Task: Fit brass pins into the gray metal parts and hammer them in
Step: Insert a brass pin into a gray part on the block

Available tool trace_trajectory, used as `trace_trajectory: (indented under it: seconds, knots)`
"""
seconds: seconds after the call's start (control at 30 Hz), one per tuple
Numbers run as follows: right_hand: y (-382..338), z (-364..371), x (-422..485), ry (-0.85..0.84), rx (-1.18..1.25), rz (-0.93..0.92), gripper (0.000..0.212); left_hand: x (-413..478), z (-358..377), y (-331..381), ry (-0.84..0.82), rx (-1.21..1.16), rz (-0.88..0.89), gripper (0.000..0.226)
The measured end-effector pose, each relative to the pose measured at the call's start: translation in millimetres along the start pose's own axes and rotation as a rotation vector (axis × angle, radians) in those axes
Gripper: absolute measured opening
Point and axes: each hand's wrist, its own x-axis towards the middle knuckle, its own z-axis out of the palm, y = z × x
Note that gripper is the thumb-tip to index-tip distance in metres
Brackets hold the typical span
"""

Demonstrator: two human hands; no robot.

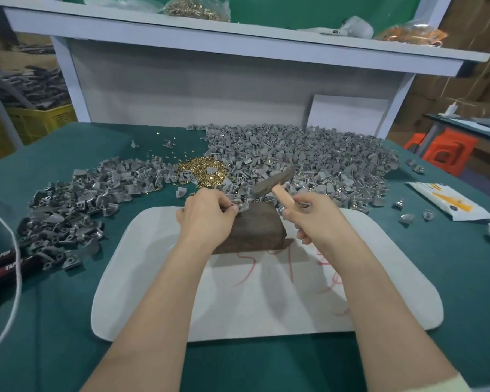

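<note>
Pinching a gray metal part (242, 205) on top of a brown block (255, 230), the left hand (207, 215) has its fingers curled round it at the white pad's (266, 301) far edge. The right hand (316, 216) grips the hammer (273, 181) by its wooden handle, head tilted just above the block. The brass pins (203, 171) lie heaped toward the table's (436, 264) far edge, between the left pile of parts (74, 205) and the bigger right pile of parts (309, 154).
</note>
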Motion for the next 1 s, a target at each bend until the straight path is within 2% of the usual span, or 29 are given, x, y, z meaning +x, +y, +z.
trace_trajectory:
  seconds: [0.17, 0.27, 0.37, 0.47, 0.57, 0.63, 0.7, 0.77, 0.8, 0.9, 0.93, 1.0]
  knots:
    - [8, 6, 5, -0.043, -0.286, -0.034, 0.016, 1, 0, 0, -0.013, -0.013, -0.001, 0.023]
    - [-5, 6, 3, 0.044, -0.482, -0.111, 0.019, 1, 0, 0, -0.017, -0.032, -0.005, 0.019]
    - [-27, 11, 0, 0.145, -0.345, -0.247, 0.022, 2, 1, 1, -0.006, -0.044, -0.003, 0.019]
    - [-48, 23, -4, -0.015, -0.235, -0.284, 0.021, 3, 2, 1, 0.027, -0.035, 0.002, 0.015]
    - [-55, 37, -3, -0.126, -0.288, -0.290, 0.016, 5, 4, 1, 0.059, -0.039, 0.008, 0.011]
    - [-57, 42, 5, -0.090, -0.286, -0.285, 0.010, 7, 5, -1, 0.104, -0.051, 0.011, 0.005]
    - [-61, 42, 21, 0.062, -0.211, -0.241, 0.008, 8, 5, -2, 0.180, -0.092, 0.000, 0.014]
    - [-63, 36, 44, 0.244, -0.121, -0.150, 0.016, 9, 0, -2, 0.313, -0.273, -0.023, 0.014]
    - [-65, 36, 55, 0.276, -0.128, -0.102, 0.027, 9, -4, -3, 0.383, -0.410, -0.044, 0.013]
    - [-70, 54, 74, 0.166, -0.422, -0.048, 0.060, 12, -14, -10, 0.552, -0.834, -0.187, 0.018]
    - [-75, 65, 76, 0.138, -0.469, -0.099, 0.062, 14, -16, -13, 0.596, -0.949, -0.245, 0.019]
    - [-86, 91, 74, 0.038, -0.460, -0.272, 0.050, 18, -17, -17, 0.658, -1.102, -0.351, 0.018]
